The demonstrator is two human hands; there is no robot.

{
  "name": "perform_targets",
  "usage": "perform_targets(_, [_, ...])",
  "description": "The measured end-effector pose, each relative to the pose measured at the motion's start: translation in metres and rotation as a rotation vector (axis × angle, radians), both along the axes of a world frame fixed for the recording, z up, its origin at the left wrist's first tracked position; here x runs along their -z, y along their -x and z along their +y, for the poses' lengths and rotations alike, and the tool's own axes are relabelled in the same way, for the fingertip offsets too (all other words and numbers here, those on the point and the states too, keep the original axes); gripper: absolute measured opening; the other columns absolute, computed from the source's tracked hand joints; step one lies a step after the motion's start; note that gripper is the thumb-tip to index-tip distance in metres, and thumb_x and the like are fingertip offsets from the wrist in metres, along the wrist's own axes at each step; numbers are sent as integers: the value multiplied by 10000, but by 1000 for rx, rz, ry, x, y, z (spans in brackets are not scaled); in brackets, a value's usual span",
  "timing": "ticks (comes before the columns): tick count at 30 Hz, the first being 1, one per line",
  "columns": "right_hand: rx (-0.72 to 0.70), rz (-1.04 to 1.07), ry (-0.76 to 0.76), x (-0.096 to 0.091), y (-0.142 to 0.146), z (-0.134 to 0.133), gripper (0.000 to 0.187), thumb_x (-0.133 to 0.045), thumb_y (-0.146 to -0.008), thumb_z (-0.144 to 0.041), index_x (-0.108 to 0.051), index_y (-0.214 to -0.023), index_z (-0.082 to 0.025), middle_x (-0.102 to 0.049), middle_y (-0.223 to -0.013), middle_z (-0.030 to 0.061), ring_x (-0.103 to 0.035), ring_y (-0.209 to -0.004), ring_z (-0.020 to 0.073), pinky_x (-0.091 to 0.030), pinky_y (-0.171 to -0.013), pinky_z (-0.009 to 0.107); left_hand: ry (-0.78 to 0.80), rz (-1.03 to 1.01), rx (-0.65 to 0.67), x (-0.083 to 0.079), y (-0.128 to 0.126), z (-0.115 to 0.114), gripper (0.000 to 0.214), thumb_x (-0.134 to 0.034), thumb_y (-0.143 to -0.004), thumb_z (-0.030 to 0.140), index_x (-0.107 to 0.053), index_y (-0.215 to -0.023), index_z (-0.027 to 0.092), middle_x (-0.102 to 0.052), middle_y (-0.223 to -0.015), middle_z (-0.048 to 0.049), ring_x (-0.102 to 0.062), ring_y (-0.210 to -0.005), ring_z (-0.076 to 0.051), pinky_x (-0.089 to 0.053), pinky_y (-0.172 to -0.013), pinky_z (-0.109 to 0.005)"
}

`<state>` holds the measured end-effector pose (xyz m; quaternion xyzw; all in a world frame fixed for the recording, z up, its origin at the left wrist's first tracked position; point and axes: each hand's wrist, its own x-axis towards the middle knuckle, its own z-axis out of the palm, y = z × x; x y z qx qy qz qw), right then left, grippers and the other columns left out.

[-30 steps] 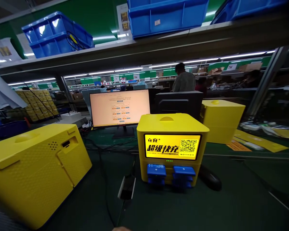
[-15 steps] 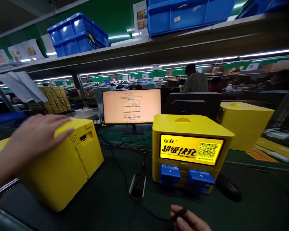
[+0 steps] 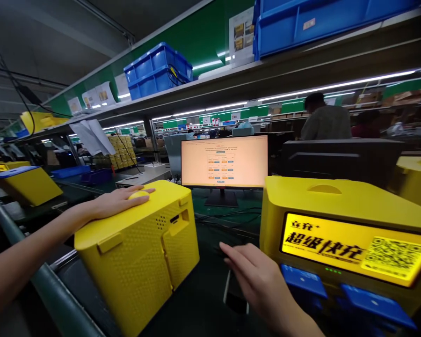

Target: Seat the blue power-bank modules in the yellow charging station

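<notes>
My left hand [image 3: 121,202] lies flat, fingers stretched out, on top of a yellow box-shaped unit [image 3: 140,255] whose perforated back faces me. My right hand [image 3: 257,281] hovers open, fingers spread, above the dark green bench between that unit and a second yellow unit [image 3: 337,224]. This second one has a lit yellow screen with black characters and a QR code [image 3: 351,252], and blue modules [image 3: 303,281] in slots below. A small flat dark device [image 3: 235,299] on a cable lies just under my right hand.
A lit monitor [image 3: 224,161] stands behind the units, a black monitor [image 3: 340,157] beside it. Blue bins [image 3: 157,70] sit on the shelf overhead. A metal rail [image 3: 52,295] runs along the bench front. Another yellow unit [image 3: 30,185] lies far left. A person [image 3: 324,121] works beyond.
The view swung left. My left hand came in and settled on the left unit's top. My right hand rose from the bottom edge and reached forward over the bench.
</notes>
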<state>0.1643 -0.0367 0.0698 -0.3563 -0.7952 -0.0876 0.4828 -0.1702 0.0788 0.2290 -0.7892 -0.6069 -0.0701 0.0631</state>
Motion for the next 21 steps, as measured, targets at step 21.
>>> perform_targets(21, [127, 55, -17, -8, 72, 58, 272, -434, -879, -135, -660, -1024, -92, -701, -743, 51, -647, -590, 182, -468, -481, 273, 162, -123, 156, 7, -30, -5, 672, -317, -768, 731, -487, -1294, 349, -348, -1458, 34, -371, -1282, -324, -238, -1070, -483])
